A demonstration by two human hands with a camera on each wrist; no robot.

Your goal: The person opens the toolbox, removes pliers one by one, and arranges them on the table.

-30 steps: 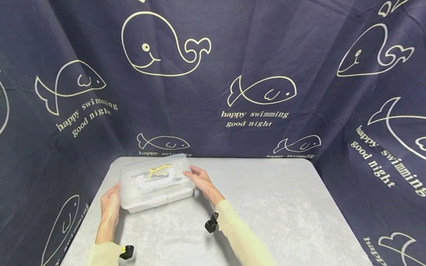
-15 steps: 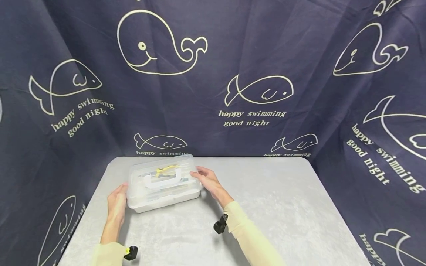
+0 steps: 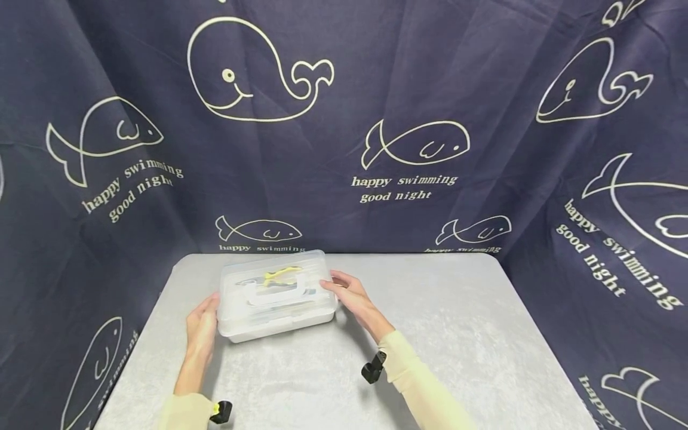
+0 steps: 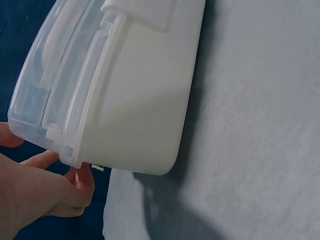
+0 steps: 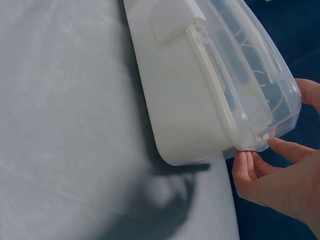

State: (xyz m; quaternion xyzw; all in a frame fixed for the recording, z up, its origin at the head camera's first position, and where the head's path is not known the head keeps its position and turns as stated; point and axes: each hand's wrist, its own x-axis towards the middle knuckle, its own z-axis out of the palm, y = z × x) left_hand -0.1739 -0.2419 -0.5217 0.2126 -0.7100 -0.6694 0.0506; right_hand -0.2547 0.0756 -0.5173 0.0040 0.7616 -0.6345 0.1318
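The grey, faintly mottled tabletop (image 3: 430, 334) has rounded far corners and runs back to a dark blue cloth (image 3: 344, 60) that hangs in folds behind it and along both sides. Pale outlines of whales and fish cover the cloth, with the words "happy swimming good night" repeated under the fish.

The box (image 3: 279, 310), white below with a clear lid and a white handle, is at the far left part of the tabletop, angled, its right end farther back. Whether it rests there or is slightly raised, I cannot tell. A yellow shape (image 3: 282, 275) shows through the lid.

2 hands hold it: the left hand (image 3: 201, 325) has its grip clamped on the left end, the right hand (image 3: 355, 297) on the right end, thumb over the lid. Both sleeves are pale yellow, with 1 black device (image 3: 372, 370) at each wrist. Shadows fall beside the box.
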